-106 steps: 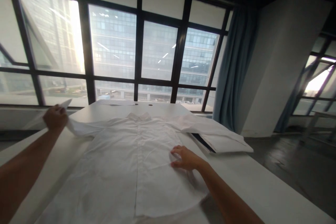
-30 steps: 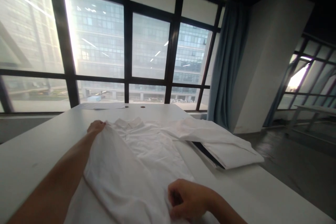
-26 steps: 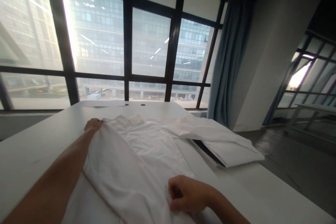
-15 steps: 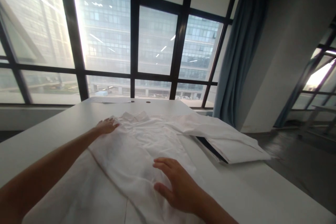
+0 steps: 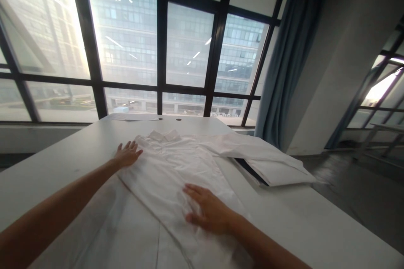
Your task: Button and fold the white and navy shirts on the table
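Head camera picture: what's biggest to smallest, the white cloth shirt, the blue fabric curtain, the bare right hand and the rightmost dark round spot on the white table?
1. White cloth shirt
2. Blue fabric curtain
3. Bare right hand
4. Dark round spot
By looks only: the curtain hangs farther away.

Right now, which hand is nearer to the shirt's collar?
Left. The left hand is just left of the collar, at the shirt's edge, fingers spread. The right hand is farther off, over the shirt's body, closer to the camera and right of the collar.
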The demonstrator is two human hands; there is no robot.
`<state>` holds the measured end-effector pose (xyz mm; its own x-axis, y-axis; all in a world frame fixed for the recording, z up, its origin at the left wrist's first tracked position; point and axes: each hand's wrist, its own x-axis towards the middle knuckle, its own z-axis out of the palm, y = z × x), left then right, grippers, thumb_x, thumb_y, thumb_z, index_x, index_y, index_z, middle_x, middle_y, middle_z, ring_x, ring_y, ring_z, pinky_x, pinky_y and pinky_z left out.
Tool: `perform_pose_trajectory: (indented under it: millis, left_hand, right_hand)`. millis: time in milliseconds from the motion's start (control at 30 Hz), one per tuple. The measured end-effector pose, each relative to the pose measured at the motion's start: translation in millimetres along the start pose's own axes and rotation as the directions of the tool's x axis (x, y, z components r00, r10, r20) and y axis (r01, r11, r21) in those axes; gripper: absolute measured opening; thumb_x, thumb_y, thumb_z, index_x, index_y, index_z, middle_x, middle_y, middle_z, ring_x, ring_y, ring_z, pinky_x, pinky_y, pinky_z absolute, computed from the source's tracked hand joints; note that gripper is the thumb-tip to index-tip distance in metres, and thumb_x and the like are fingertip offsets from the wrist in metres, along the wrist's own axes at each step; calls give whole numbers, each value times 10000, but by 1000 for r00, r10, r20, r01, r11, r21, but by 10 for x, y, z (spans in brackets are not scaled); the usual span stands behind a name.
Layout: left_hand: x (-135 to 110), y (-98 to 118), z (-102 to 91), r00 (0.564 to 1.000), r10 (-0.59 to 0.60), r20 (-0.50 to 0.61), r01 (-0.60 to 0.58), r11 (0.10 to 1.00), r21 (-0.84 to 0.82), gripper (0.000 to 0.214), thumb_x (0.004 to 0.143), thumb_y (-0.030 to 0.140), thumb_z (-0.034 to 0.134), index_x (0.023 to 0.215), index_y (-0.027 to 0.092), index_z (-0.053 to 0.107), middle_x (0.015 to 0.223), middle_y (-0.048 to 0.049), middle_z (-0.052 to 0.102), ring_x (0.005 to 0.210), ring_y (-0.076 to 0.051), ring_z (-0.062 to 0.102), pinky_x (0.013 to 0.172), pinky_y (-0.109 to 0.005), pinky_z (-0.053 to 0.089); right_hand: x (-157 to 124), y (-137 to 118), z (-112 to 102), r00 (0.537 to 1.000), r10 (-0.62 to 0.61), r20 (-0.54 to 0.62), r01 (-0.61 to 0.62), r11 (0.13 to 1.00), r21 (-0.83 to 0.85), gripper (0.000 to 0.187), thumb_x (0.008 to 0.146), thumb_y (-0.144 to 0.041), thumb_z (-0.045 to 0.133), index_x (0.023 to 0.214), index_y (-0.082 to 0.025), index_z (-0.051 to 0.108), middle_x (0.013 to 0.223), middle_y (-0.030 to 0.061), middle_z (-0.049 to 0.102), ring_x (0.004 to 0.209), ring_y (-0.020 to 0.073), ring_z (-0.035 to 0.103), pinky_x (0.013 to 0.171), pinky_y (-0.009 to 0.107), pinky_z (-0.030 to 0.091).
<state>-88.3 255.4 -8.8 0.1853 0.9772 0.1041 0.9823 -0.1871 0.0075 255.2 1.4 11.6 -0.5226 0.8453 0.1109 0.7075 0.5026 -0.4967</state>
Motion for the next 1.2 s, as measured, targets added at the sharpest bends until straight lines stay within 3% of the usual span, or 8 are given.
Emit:
perform_pose_trajectory:
  millis: [67,233,433,500,767,933,1100,1200]
  left_hand:
    - [-146,126,-18,996,92,13,-91,994,-60,643,945,506,234,1502,191,292,1574,-104,194,1455,-301,148,1125,-588,126]
    - [-495,228,75,977,197,87,-186,975,-119,670,906,614,292,1494,292,304,1576,-58,193,1454,-331,131,1113,-608,119]
    - [-620,184,103,979,177,103,-161,976,-144,716,895,664,236,1508,294,250,1585,-42,133,1462,-322,77,1118,-603,105]
    - [-629,203,82,980,167,104,-151,977,-150,730,889,677,229,1509,293,247,1586,-39,125,1462,-321,72,1119,-604,99]
    - [-660,204,87,983,165,84,-148,972,-182,717,891,667,259,1498,288,292,1581,-67,165,1460,-316,104,1122,-594,87]
    - [-624,144,111,983,180,17,-164,927,-336,691,865,680,334,1404,271,473,1555,-74,268,1449,-323,161,1134,-582,77]
    - [-676,66,-68,991,-32,-133,-76,679,-730,840,854,748,217,1311,129,556,1405,-159,507,1326,-284,436,1124,-423,294]
    - [-941,35,-212,992,-99,-84,-24,494,-869,1003,818,803,58,1371,61,447,1304,-224,570,1098,-279,624,932,-401,494]
  right_hand:
    - [127,220,-175,938,168,-303,-158,986,58,627,861,-552,510,1329,-135,538,1368,157,531,1271,257,473,1083,408,335]
    - [191,1043,-1140,487,545,-682,-630,760,158,389,870,-428,489,1051,-142,679,1067,142,689,1015,251,624,913,347,445]
    - [-463,1855,-1866,-16,768,-640,-957,173,232,585,794,-490,542,1184,-62,634,1281,320,528,1232,458,457,945,603,353]
    - [-604,2020,-1894,-99,803,-588,-967,61,246,598,762,-488,565,1209,-96,626,1324,336,477,1256,476,425,914,659,335]
    - [-663,2234,-1923,0,672,-741,-917,295,268,498,709,-391,486,1165,-295,660,1218,267,564,1196,467,486,840,706,313]
    - [-352,1670,-2143,35,503,-863,-708,622,334,548,782,-410,420,1316,-354,534,1243,184,566,1243,463,423,937,697,273]
    - [448,504,-1947,240,201,-950,-486,872,61,399,859,-255,393,1157,-97,606,1146,201,614,1100,311,539,1024,420,369]
    - [737,-270,-1341,512,-64,-856,-209,958,-196,292,882,-257,443,1057,-124,636,1053,152,644,1040,252,551,958,369,414]
